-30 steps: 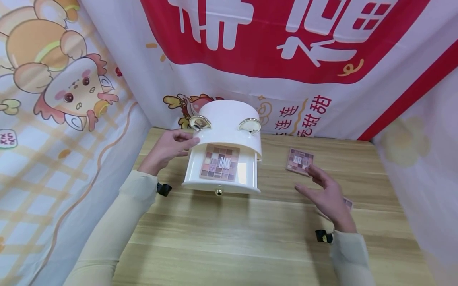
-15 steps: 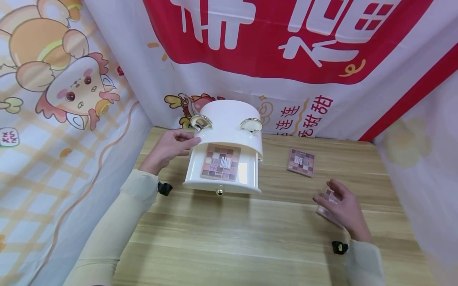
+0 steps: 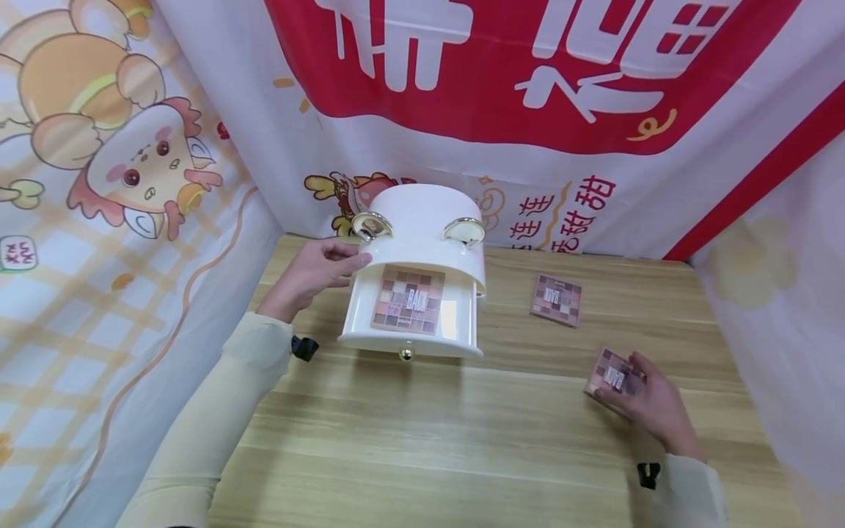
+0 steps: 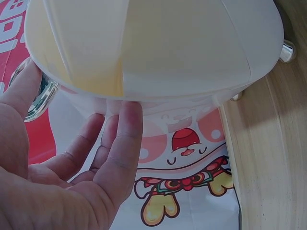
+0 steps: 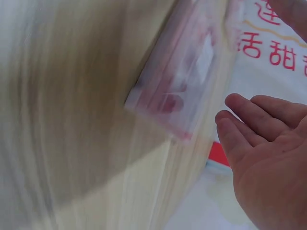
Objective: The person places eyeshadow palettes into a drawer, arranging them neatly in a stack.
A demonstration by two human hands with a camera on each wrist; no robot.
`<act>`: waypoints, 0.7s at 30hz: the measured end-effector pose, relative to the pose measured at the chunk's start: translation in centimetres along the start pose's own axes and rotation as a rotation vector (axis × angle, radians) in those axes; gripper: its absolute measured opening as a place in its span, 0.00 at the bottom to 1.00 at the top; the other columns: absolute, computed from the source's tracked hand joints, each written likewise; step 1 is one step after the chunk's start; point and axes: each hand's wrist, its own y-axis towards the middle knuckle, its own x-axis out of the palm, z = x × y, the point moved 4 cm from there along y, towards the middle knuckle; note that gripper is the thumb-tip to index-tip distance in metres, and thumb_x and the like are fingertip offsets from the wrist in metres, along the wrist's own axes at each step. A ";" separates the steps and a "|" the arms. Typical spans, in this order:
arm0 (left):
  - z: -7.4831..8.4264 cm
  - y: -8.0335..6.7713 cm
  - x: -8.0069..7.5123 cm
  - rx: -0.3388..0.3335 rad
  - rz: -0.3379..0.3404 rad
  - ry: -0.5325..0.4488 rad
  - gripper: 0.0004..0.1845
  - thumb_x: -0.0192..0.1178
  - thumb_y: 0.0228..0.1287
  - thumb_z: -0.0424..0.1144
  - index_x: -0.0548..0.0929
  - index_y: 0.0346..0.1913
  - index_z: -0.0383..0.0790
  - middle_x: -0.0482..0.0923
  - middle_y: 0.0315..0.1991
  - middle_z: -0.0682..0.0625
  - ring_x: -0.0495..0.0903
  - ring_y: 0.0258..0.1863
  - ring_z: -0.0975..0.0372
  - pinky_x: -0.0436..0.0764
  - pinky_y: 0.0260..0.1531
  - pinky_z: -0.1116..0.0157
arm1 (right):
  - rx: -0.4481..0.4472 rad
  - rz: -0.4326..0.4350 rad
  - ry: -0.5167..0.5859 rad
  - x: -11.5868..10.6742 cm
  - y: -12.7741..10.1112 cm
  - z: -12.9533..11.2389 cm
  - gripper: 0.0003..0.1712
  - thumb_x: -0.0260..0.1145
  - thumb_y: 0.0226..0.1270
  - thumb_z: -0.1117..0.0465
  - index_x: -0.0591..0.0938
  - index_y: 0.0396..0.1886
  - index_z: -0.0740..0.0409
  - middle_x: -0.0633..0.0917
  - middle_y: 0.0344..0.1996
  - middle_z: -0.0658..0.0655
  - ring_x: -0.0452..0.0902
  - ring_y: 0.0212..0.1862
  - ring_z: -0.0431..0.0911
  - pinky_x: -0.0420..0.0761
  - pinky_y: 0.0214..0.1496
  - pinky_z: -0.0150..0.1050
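Since half a second ago my right hand [image 3: 650,407] slid nearer me along the table [image 3: 462,440], fingers now curled on the near eyeshadow palette [image 3: 614,375], while my left hand [image 3: 310,273] stays, fingers straight, against the white drawer box [image 3: 422,220].

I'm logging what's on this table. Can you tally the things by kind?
Eyeshadow palettes: 3, one in the open drawer, one lying on the table, one at the right hand.
White storage box: 1, with the left hand on its side.
Total: 4.
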 end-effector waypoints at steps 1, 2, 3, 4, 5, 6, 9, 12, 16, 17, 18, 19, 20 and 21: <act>0.0 0.0 0.0 0.000 -0.001 -0.001 0.37 0.75 0.56 0.56 0.77 0.61 0.35 0.75 0.54 0.40 0.79 0.51 0.50 0.85 0.51 0.53 | -0.006 0.002 -0.025 0.0 0.0 0.3 0.69 0.75 0.56 0.36 0.48 0.77 0.75 0.59 0.70 0.81 0.58 0.66 0.77 0.63 0.64 0.74; 0.0 0.0 0.1 0.000 -0.001 0.000 0.37 0.75 0.56 0.56 0.77 0.61 0.35 0.75 0.54 0.40 0.79 0.51 0.50 0.85 0.51 0.53 | -0.014 0.006 -0.043 -0.1 0.0 0.6 0.70 0.76 0.55 0.35 0.48 0.76 0.76 0.59 0.69 0.82 0.58 0.65 0.78 0.63 0.63 0.74; 0.1 0.0 0.1 0.000 -0.001 0.000 0.37 0.75 0.56 0.56 0.77 0.61 0.34 0.75 0.54 0.40 0.79 0.51 0.50 0.84 0.52 0.52 | -0.027 0.012 -0.053 -0.1 -0.1 0.8 0.71 0.77 0.54 0.36 0.48 0.76 0.77 0.60 0.68 0.82 0.58 0.65 0.78 0.63 0.63 0.74; 0.1 0.0 0.1 -0.001 -0.001 0.000 0.37 0.75 0.56 0.56 0.77 0.61 0.34 0.75 0.54 0.39 0.79 0.51 0.50 0.84 0.52 0.52 | -0.035 0.019 -0.058 -0.2 -0.1 1.0 0.71 0.78 0.53 0.36 0.49 0.75 0.78 0.60 0.68 0.83 0.59 0.64 0.78 0.63 0.63 0.74; 0.1 0.0 0.1 -0.001 0.000 0.003 0.37 0.75 0.56 0.56 0.77 0.61 0.35 0.75 0.54 0.40 0.79 0.51 0.50 0.84 0.52 0.52 | -0.043 0.022 -0.063 -0.3 -0.2 1.2 0.72 0.79 0.52 0.37 0.49 0.75 0.79 0.60 0.67 0.83 0.59 0.64 0.79 0.62 0.62 0.75; 0.1 0.0 0.1 -0.001 -0.001 0.000 0.37 0.75 0.56 0.56 0.77 0.61 0.34 0.75 0.54 0.39 0.79 0.51 0.50 0.84 0.52 0.52 | -0.053 0.026 -0.067 -0.3 -0.2 1.4 0.72 0.79 0.51 0.37 0.49 0.74 0.79 0.61 0.67 0.84 0.59 0.64 0.79 0.62 0.62 0.75; 0.2 0.0 0.0 -0.001 0.002 0.004 0.37 0.75 0.56 0.56 0.77 0.60 0.34 0.75 0.54 0.39 0.79 0.50 0.50 0.85 0.50 0.54 | -0.073 0.014 -0.046 -0.3 -0.1 2.1 0.74 0.83 0.47 0.41 0.48 0.74 0.80 0.62 0.66 0.84 0.60 0.62 0.79 0.61 0.62 0.76; 0.2 0.0 0.0 0.000 0.003 0.008 0.37 0.75 0.56 0.56 0.77 0.60 0.34 0.75 0.53 0.40 0.79 0.50 0.50 0.86 0.49 0.55 | -0.050 -0.017 -0.021 -0.1 0.1 3.0 0.80 0.85 0.40 0.42 0.43 0.75 0.78 0.59 0.67 0.85 0.57 0.64 0.80 0.58 0.63 0.77; 0.2 0.0 0.1 0.001 0.001 0.003 0.37 0.75 0.56 0.55 0.77 0.60 0.34 0.75 0.54 0.39 0.79 0.51 0.50 0.84 0.51 0.52 | -0.021 -0.036 0.009 0.5 0.4 4.3 0.87 0.88 0.32 0.42 0.38 0.76 0.75 0.54 0.68 0.85 0.53 0.66 0.81 0.54 0.66 0.76; 0.2 0.0 0.1 0.000 0.001 0.004 0.37 0.75 0.56 0.55 0.77 0.60 0.34 0.75 0.54 0.39 0.79 0.51 0.50 0.84 0.52 0.52 | -0.027 -0.036 0.015 0.7 0.5 4.5 0.88 0.88 0.31 0.43 0.38 0.76 0.76 0.54 0.68 0.85 0.53 0.66 0.80 0.54 0.66 0.75; 0.2 0.0 0.1 -0.001 0.001 0.005 0.37 0.75 0.56 0.56 0.77 0.61 0.34 0.75 0.54 0.39 0.79 0.51 0.50 0.84 0.52 0.52 | -0.030 -0.035 0.022 0.8 0.5 4.7 0.89 0.89 0.30 0.44 0.38 0.76 0.76 0.54 0.68 0.86 0.53 0.66 0.80 0.54 0.67 0.75; 0.2 0.0 0.1 -0.001 0.001 0.004 0.37 0.75 0.56 0.56 0.77 0.61 0.34 0.75 0.54 0.39 0.79 0.51 0.50 0.84 0.52 0.52 | -0.030 -0.033 0.027 0.9 0.6 4.9 0.89 0.89 0.29 0.44 0.38 0.76 0.76 0.54 0.68 0.85 0.53 0.66 0.80 0.54 0.67 0.75; 0.2 0.0 0.1 -0.001 0.000 0.004 0.37 0.74 0.56 0.56 0.77 0.61 0.34 0.75 0.54 0.39 0.80 0.51 0.50 0.84 0.52 0.52 | -0.029 -0.031 0.028 1.0 0.6 5.0 0.89 0.89 0.28 0.44 0.38 0.76 0.76 0.54 0.68 0.85 0.53 0.66 0.80 0.55 0.67 0.75; 0.2 0.0 0.1 -0.001 0.001 0.003 0.37 0.75 0.56 0.56 0.77 0.61 0.34 0.75 0.54 0.39 0.80 0.51 0.50 0.84 0.52 0.52 | -0.027 -0.031 0.030 1.0 0.6 5.1 0.89 0.89 0.28 0.45 0.38 0.76 0.76 0.54 0.68 0.86 0.53 0.66 0.80 0.54 0.67 0.75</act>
